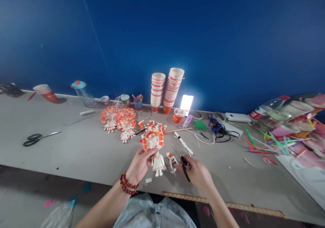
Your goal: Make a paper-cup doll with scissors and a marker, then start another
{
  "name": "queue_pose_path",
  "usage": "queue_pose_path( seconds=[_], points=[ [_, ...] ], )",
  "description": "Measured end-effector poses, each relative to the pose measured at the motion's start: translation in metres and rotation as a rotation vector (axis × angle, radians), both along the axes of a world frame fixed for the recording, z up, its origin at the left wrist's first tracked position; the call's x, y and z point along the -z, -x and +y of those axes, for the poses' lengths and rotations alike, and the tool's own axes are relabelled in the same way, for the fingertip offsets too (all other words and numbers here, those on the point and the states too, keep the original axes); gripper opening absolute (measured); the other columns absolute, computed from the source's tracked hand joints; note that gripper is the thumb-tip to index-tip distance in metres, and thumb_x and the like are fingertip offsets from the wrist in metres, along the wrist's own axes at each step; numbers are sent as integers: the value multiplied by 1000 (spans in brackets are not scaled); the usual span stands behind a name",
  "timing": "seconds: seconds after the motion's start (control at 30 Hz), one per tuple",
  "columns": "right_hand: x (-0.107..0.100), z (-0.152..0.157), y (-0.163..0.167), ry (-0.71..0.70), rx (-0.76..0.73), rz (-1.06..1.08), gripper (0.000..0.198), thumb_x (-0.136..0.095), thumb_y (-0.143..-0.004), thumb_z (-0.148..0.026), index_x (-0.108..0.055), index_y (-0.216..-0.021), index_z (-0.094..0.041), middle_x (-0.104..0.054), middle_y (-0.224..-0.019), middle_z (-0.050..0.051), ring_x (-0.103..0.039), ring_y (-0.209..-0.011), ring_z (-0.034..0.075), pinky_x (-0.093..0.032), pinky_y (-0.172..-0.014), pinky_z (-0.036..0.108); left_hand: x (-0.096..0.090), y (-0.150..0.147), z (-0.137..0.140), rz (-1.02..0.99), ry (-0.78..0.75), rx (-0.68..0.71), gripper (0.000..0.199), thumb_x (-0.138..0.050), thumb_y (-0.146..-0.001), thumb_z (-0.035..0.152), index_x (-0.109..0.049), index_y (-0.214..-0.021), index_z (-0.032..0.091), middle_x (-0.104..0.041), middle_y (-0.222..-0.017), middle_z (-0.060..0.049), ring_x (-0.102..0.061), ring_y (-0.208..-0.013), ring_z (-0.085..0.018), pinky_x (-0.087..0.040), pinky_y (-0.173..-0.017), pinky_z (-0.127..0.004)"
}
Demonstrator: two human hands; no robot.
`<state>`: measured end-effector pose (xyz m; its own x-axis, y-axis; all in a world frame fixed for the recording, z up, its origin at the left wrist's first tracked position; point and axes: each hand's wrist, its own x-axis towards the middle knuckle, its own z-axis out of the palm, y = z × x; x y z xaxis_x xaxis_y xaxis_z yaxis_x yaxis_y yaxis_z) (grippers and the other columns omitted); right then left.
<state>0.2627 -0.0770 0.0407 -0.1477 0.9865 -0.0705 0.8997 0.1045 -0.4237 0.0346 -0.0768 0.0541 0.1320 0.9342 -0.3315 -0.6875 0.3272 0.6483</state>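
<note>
My left hand (141, 163) pinches a paper doll (157, 161) with curled orange hair and a white dress, held upright just above the grey table near its front edge. In my right hand (196, 173) is a pair of black-handled scissors (185, 163), blades pointing up and to the left, apart from the doll. Between the hands a small cut scrap of white and orange paper (171, 162) is near my right fingertips; whether they touch it I cannot tell. Finished-looking paper dolls (125, 129) with the same orange curls lie left of the held one, beside a heap of paper scraps (153, 125).
Two tall stacks of paper cups (157, 92) stand by the blue wall, next to a brightly lit phone (186, 103). Another pair of scissors (35, 139) lies far left. A marker (183, 142) and glue stick (187, 121) lie ahead; bottles and coloured strips (266, 146) crowd the right.
</note>
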Motion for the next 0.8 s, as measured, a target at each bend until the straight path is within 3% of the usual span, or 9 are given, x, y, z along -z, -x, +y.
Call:
queue_pose_path(
  seconds=[0.07,0.17,0.33,0.53,0.8],
  points=[
    [11,-7,7,8,-33,177,29,-59,-82,-48,-63,-75,-21,-64,-59,0,-58,-52,16,-36,-48,22,-3,-2,0,-33,43,-26,16,-80,-69,17,-70,-78,10,-67,-69,-3,-61,-60,-12,-52,-57,-23],
    [22,-17,18,-80,-34,275,35,-59,-81,-50,-62,-66,-18,-59,-53,0,-52,-48,14,-35,-47,21,-9,-7,0,-108,116,-59,16,-79,-68,11,-72,-82,10,-70,-75,-6,-65,-67,-15,-53,-60,-22],
    [15,-22,28,-272,0,226,37,-58,-81,-47,-60,-58,-18,-57,-50,1,-48,-45,14,-32,-46,22,-18,-14,-4,-229,131,-50,15,-76,-71,8,-72,-83,14,-72,-80,-5,-67,-73,-15,-55,-66,-24],
    [0,-22,34,-268,-13,238,23,-52,-77,-34,-60,-62,-19,-59,-53,4,-50,-46,16,-31,-48,23,-22,-25,-8,-214,77,-127,18,-77,-70,12,-69,-85,15,-71,-82,-3,-67,-74,-13,-55,-68,-23],
    [12,-21,40,-282,30,142,12,-48,-65,-20,-59,-61,-19,-57,-51,3,-48,-45,14,-26,-48,22,-22,-39,-13,-301,38,-118,18,-78,-71,14,-64,-82,18,-68,-77,2,-65,-70,-13,-53,-68,-25]
  ],
)
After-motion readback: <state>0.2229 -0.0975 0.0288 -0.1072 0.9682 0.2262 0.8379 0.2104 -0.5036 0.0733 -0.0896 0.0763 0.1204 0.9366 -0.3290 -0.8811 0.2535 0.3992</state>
